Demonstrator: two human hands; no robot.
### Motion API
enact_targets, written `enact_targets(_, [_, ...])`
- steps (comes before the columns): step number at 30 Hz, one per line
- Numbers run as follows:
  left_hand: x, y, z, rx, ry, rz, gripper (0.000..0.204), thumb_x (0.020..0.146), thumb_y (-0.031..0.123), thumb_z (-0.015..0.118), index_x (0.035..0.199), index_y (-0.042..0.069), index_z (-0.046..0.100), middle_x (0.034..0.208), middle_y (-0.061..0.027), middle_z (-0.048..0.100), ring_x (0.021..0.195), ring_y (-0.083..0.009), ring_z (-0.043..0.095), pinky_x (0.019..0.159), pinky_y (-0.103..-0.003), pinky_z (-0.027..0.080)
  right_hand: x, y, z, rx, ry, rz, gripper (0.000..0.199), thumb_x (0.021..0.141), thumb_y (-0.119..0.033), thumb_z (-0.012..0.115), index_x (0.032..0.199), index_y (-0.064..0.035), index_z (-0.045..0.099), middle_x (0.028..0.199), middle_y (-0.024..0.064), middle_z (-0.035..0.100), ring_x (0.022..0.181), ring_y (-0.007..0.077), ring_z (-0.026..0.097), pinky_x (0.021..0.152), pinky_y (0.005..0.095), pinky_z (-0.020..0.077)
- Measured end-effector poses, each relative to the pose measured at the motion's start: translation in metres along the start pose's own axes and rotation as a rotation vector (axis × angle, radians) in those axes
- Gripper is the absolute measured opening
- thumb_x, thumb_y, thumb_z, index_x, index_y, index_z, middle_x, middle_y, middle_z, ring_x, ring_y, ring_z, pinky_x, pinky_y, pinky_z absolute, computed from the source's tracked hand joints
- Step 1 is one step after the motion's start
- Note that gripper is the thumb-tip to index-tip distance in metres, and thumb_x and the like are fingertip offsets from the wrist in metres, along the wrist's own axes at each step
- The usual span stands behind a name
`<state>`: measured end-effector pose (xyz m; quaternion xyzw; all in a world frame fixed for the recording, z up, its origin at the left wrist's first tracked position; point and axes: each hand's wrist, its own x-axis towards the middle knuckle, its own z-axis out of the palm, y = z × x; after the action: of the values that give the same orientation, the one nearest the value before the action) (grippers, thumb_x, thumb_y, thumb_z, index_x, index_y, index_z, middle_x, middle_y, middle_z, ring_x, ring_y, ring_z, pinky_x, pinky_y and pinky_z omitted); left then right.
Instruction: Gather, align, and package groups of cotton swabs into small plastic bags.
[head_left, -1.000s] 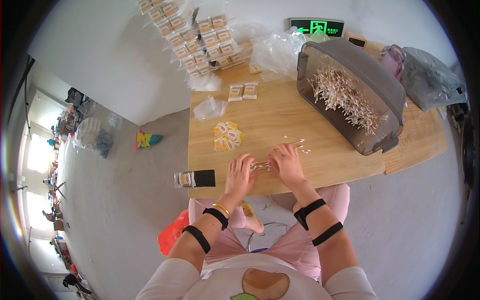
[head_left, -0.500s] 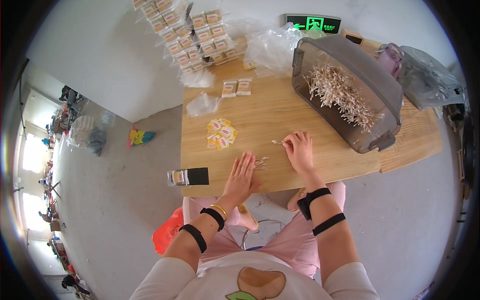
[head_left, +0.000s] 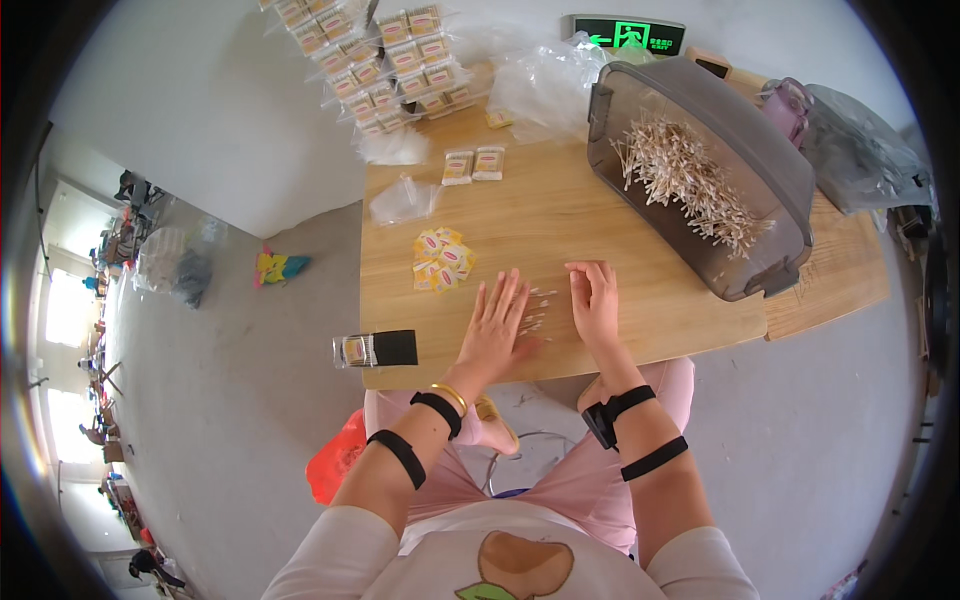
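Observation:
My left hand (head_left: 495, 325) lies flat on the wooden table (head_left: 560, 215), fingers spread. Right beside its fingertips lies a small row of thin pale sticks (head_left: 535, 308). My right hand (head_left: 594, 300) rests palm down just right of the sticks, fingers loosely together, holding nothing. A grey plastic bin (head_left: 700, 175) with several similar sticks inside stands at the right back of the table. A little pile of yellow and red wrappers (head_left: 443, 258) sits left of my left hand.
Stacks of small packed boxes (head_left: 380, 60) and clear plastic bags (head_left: 545, 80) crowd the table's far edge. Two small packets (head_left: 473, 165) lie mid-table. A black block (head_left: 375, 349) sits at the near left corner. Grey floor lies to the left.
My right hand has drawn back from farther out on the table toward the sticks. My left hand has stayed flat beside them, fingers spreading.

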<state>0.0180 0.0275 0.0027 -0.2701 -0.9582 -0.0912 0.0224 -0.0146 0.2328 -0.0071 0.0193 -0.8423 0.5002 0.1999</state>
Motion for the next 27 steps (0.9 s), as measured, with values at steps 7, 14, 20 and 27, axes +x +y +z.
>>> enact_targets(7, [0.019, -0.016, 0.008, -0.176, 0.023, 0.001, 0.095, 0.092, 0.046, 0.07, 0.16, -0.001, 0.025, 0.167, -0.0215, 0.025, 0.156, -0.0384, 0.022, 0.128, -0.052, 0.02, -0.015, -0.024, 0.036, 0.262, -0.082, -0.002, 0.025, 0.105, -0.014, 0.049, 0.123, -0.0016, 0.062, 0.125, 0.0222, 0.059, 0.118, 0.0413, 0.057, 0.104, 0.044, 0.0454])
enact_targets(14, [-0.026, -0.003, 0.006, -0.192, -0.021, -0.017, 0.087, 0.097, 0.037, 0.065, 0.161, -0.002, 0.021, 0.17, -0.0194, 0.02, 0.158, -0.0383, 0.018, 0.128, -0.053, 0.015, -0.014, -0.027, 0.05, 0.282, 0.001, 0.019, 0.026, 0.106, -0.014, 0.048, 0.125, -0.0018, 0.061, 0.126, 0.0223, 0.059, 0.119, 0.0412, 0.057, 0.103, 0.0438, 0.0458])
enact_targets(20, [-0.034, 0.007, 0.0, 0.067, -0.143, -0.056, 0.087, 0.101, 0.049, 0.054, 0.163, -0.001, 0.018, 0.171, -0.0186, 0.018, 0.159, -0.0356, 0.013, 0.127, -0.059, 0.004, -0.009, -0.014, 0.014, 0.147, 0.118, 0.081, 0.019, 0.1, -0.001, 0.054, 0.118, -0.0033, 0.062, 0.121, 0.019, 0.06, 0.108, 0.0385, 0.061, 0.092, 0.043, 0.0502])
enact_targets(27, [-0.002, -0.002, -0.008, -0.039, -0.049, -0.063, 0.093, 0.1, 0.054, 0.054, 0.161, -0.005, 0.017, 0.169, -0.0241, 0.019, 0.159, -0.0378, 0.013, 0.127, -0.059, 0.004, -0.011, -0.013, 0.017, 0.096, 0.163, 0.033, 0.017, 0.098, -0.003, 0.058, 0.115, -0.0042, 0.063, 0.117, 0.019, 0.062, 0.104, 0.0395, 0.063, 0.087, 0.0436, 0.0522])
